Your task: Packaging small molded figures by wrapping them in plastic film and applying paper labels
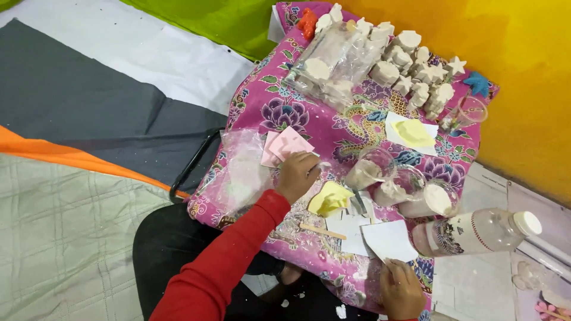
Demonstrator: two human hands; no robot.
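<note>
My left hand (296, 173), in a red sleeve, rests on the pink flowered cloth (273, 95) and holds the edge of a pink paper piece (286, 144) next to a clear plastic bag (241, 169). My right hand (402, 290) sits at the near edge, its fingers touching the corner of a white paper sheet (389, 239). Between the hands lie a yellow mould (330, 198) and a flat wooden stick (322, 231). Three clear cups (399, 184) with pale powder or paste stand just beyond.
White plaster figures (410, 71) crowd the far side, some in a plastic bag (326, 62), with red (307, 22) and blue (477, 83) pieces. A second yellow mould on paper (413, 134), an empty glass (470, 112) and a lying plastic bottle (476, 232) are at right.
</note>
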